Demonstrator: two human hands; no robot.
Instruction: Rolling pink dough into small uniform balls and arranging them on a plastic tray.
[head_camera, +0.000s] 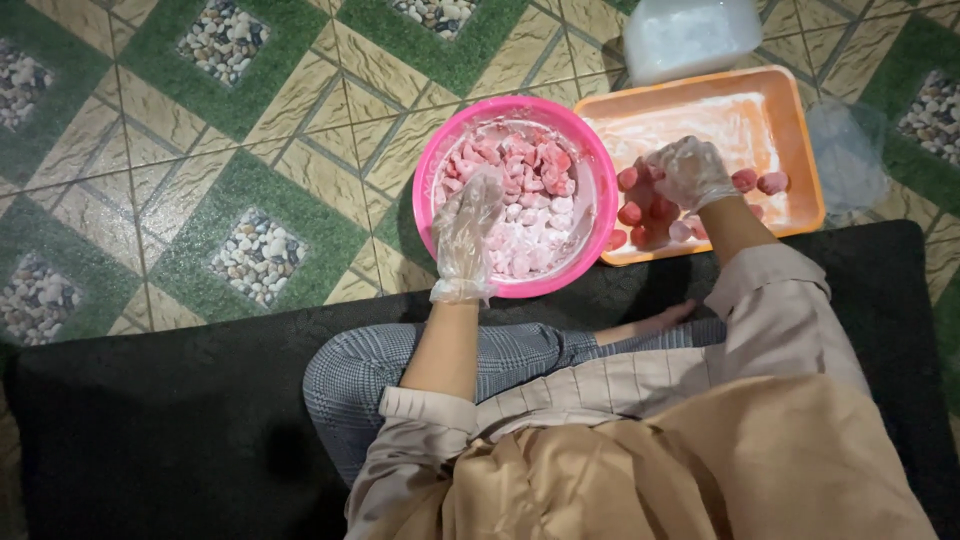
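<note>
the left hand (468, 228), gloved and spread flat, rests in the round pink basin (440, 160) on floured pink pieces (530, 190). the right hand (688, 172), fingers curled, presses pink balls (640, 212) on the orange tray (790, 120), whose long axis runs left-right, touching the basin. a lidded white tub (690, 35) sits beyond it.

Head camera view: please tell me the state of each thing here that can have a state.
pink bowl: upright, full of floured pink pieces
orange tray: flat on floor, dusted white, some pink balls on it
left hand: gloved, reaching into bowl
right hand: gloved, over the balls
white container: beyond the tray, contents unclear
</note>
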